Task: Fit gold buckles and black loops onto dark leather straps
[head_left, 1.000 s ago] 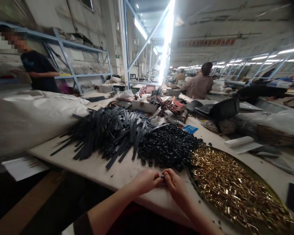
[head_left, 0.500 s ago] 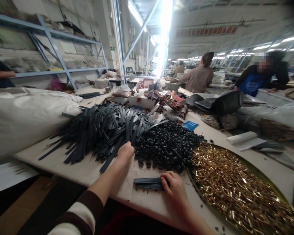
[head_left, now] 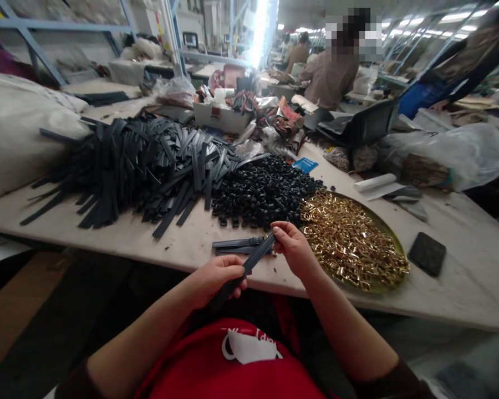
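A dark strap (head_left: 255,257) slants between my hands in front of the table edge. My left hand (head_left: 222,277) is closed round its lower part, thumb on top. At the strap's upper end, my right hand (head_left: 290,244) pinches it. Behind it, a few finished-looking dark straps (head_left: 237,244) lie flat on the table (head_left: 183,252). A large heap of dark strips (head_left: 149,160) spreads at the left. Small black loops (head_left: 261,191) are piled in the middle, beside a round tray (head_left: 402,256) full of gold metal buckles (head_left: 353,238).
A black flat object (head_left: 427,253) lies right of the tray. Farther back are a white box (head_left: 220,119) of scraps, a blue packet (head_left: 305,164), a white roll (head_left: 374,183) and a plastic bag (head_left: 474,149). A white sack (head_left: 20,133) bulges at the left. People work behind.
My left hand has left the strip heap and come back with a strap. My right hand has lifted off the straps on the table and pinches that strap's end. The view has tilted down.
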The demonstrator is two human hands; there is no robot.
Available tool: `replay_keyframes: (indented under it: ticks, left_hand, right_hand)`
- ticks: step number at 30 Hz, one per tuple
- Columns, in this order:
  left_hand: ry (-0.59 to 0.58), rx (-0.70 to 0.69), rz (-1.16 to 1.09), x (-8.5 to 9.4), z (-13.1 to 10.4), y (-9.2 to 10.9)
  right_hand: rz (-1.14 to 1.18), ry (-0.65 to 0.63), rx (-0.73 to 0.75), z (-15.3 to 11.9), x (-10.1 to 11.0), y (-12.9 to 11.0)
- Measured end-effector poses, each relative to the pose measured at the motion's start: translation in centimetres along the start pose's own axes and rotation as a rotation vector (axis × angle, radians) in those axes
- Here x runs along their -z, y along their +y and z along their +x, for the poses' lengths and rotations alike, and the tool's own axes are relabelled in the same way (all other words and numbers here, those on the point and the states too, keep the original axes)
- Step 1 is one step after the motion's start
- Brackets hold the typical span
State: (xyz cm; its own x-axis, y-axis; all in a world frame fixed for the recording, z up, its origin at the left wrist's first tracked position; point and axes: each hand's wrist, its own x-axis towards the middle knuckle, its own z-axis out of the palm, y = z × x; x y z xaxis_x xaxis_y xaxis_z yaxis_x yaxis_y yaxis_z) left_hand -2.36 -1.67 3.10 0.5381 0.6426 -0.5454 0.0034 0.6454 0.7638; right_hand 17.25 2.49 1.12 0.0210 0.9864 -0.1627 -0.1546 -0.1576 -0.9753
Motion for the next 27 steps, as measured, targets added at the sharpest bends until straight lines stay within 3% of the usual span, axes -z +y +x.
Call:
replay_keyframes:
  ticks: [7,10,12,16,19,22,23,26,27]
  left_hand:
    - [-0.056,0.065,0.006,-0.7,-1.2,-1.2]
    - [0.071,-0.003,0.007,0.4,-1.2,-1.3]
    - [0.219,-0.102,-0.082,1.6,-0.6,-1.1]
    - [0.446,-0.302,-0.35,2.5,1.8,-0.6]
    - [0.375,-0.265,-0.314,1.5,3.5,-0.5]
    - [0.272,-0.17,-0.182,0.4,4.5,-0.4]
    - [0.257,-0.155,-0.16,0.3,4.7,-0.3]
    - [0.225,-0.11,-0.143,0.5,4.9,0.2]
    - [0.218,-0.092,-0.146,0.5,4.9,0.4]
  right_hand:
    - [0.011,0.042,-0.034,-1.2,1.4,1.9]
    - [-0.002,0.147,-0.007,-1.5,2.8,2.0]
    - [-0.045,0.131,-0.013,-2.5,3.3,1.8]
    - [-0.094,-0.203,-0.195,-5.7,1.8,2.2]
    - [-0.146,-0.443,-0.311,-7.1,-0.6,2.4]
    - [-0.285,-0.559,-0.235,-5.4,-1.0,1.7]
    - [-0.37,-0.515,-0.148,-4.1,-0.5,1.4]
    - [-0.81,-0.163,0.208,0.8,1.9,0.7]
    - [-0.986,-0.111,0.286,2.4,2.6,0.8]
